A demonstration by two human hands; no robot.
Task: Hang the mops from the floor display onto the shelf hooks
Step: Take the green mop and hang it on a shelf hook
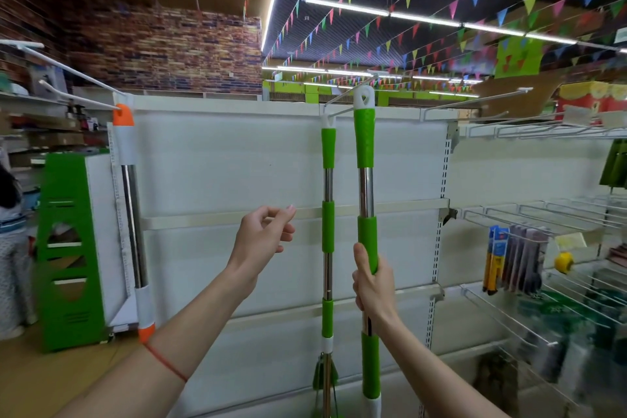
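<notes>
1. Two green mops are up at the shelf: one (327, 214) hangs from its hook (342, 104); the other (365, 214) is raised, its white loop (364, 96) level with that hook but seemingly not yet on.
2. Right hand (371, 282) is clamped round the raised mop's shaft; left hand (263, 236) hovers beside it, fingers loose, holding nothing.
3. One orange-capped mop (130, 200) hangs far left, so three in all.

Head view faces the shelf (271, 159) closely.
</notes>
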